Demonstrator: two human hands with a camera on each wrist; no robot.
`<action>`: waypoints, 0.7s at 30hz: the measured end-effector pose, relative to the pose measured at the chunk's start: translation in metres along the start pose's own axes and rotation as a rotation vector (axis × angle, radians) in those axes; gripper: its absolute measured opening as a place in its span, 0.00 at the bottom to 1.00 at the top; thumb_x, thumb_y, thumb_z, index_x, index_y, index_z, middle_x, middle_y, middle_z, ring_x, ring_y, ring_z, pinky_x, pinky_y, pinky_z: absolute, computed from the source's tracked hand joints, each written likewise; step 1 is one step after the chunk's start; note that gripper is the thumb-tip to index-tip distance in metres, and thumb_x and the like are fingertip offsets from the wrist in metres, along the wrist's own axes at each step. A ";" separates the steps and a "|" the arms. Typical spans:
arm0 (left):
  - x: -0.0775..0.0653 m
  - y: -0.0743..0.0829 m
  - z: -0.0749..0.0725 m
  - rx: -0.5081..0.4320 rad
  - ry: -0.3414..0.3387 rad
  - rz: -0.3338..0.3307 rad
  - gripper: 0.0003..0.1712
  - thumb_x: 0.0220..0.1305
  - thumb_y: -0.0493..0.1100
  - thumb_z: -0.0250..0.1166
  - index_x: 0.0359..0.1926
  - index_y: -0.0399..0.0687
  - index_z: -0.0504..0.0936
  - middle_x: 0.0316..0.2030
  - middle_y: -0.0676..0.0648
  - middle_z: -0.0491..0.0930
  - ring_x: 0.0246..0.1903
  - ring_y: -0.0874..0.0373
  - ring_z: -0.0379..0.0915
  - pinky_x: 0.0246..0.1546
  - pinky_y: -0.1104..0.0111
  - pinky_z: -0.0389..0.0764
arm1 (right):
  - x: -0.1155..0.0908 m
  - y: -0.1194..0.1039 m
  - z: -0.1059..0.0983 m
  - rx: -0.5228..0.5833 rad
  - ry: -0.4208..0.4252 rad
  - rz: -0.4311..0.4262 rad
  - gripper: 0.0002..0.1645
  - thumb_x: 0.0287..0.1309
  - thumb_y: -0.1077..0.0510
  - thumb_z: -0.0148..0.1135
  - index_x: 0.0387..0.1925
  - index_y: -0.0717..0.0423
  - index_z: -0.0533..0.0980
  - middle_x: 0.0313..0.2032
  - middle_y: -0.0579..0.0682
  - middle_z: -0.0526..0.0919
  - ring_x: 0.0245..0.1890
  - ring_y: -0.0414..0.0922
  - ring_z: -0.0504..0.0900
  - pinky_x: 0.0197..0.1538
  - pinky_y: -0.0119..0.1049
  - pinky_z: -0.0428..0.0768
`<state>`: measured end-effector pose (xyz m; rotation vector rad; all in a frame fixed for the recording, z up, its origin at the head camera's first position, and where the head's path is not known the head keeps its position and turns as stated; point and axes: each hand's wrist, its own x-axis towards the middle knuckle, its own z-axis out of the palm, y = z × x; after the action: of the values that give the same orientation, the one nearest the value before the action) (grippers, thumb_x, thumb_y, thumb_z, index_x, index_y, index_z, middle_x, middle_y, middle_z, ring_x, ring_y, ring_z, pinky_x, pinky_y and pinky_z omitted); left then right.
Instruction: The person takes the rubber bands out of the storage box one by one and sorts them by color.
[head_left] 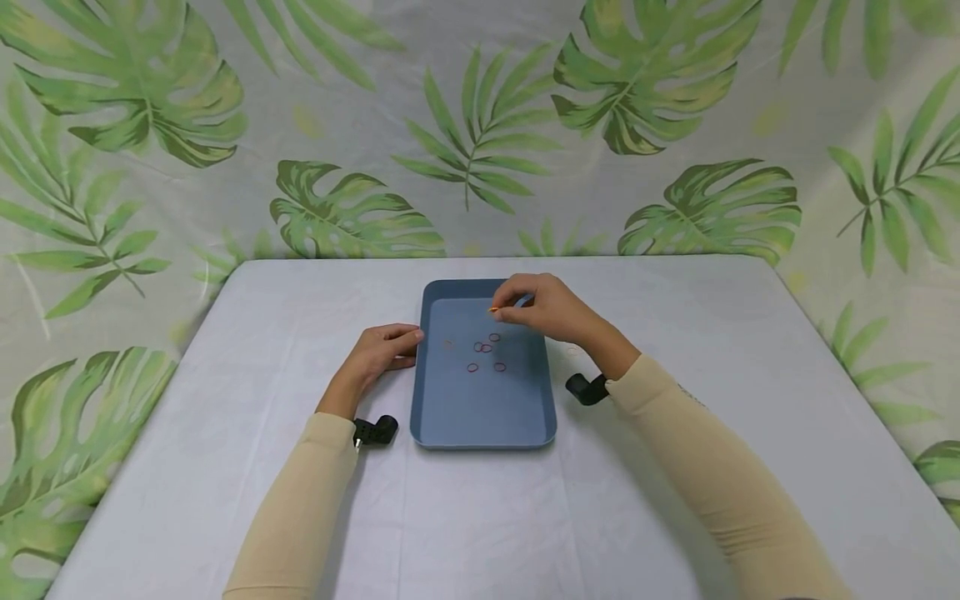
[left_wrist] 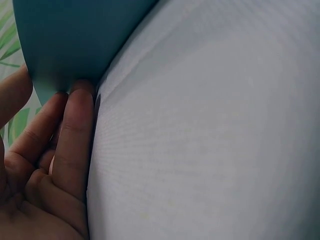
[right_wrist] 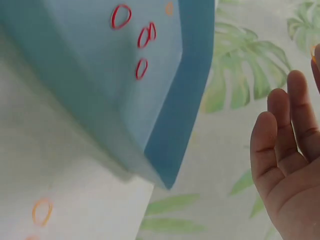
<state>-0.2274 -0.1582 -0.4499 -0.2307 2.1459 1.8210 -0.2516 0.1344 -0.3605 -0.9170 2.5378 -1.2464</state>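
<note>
A blue rectangular tray [head_left: 480, 425] lies on the table with several small red rubber bands [head_left: 499, 367] and one orange band [head_left: 448, 343] inside. Above its far right part, my right hand [head_left: 551, 308] pinches an orange rubber band [head_left: 493, 310] between thumb and index finger. The other fingers of that hand show in the right wrist view, with the pinched band at the right edge. My left hand [head_left: 378, 354] rests against the tray's left side. Its fingers [left_wrist: 75, 135] lie fairly straight along the outer wall in the left wrist view.
On the white tablecloth [head_left: 300, 308], right of the tray, lies an orange rubber band [right_wrist: 42, 211], partly behind my right forearm in the head view. A leaf-patterned cloth [head_left: 480, 125] hangs behind the table. Each wrist wears a black camera mount [head_left: 375, 431].
</note>
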 end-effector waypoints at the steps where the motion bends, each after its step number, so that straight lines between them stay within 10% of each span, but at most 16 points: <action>1: 0.000 0.000 0.000 0.000 -0.004 0.000 0.27 0.70 0.47 0.63 0.65 0.39 0.75 0.59 0.38 0.77 0.40 0.66 0.81 0.45 0.73 0.86 | -0.002 0.002 -0.003 0.001 0.006 0.004 0.06 0.63 0.55 0.67 0.41 0.50 0.84 0.43 0.49 0.86 0.44 0.44 0.80 0.49 0.42 0.82; 21: -0.002 0.001 -0.001 0.022 0.003 -0.010 0.27 0.69 0.48 0.64 0.65 0.41 0.76 0.58 0.38 0.78 0.40 0.66 0.79 0.45 0.74 0.86 | -0.070 0.061 -0.053 -0.077 0.090 0.211 0.10 0.66 0.49 0.64 0.44 0.49 0.83 0.44 0.49 0.85 0.43 0.38 0.81 0.50 0.37 0.81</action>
<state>-0.2260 -0.1586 -0.4478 -0.2389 2.1621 1.7913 -0.2444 0.2390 -0.3809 -0.5998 2.6851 -1.1597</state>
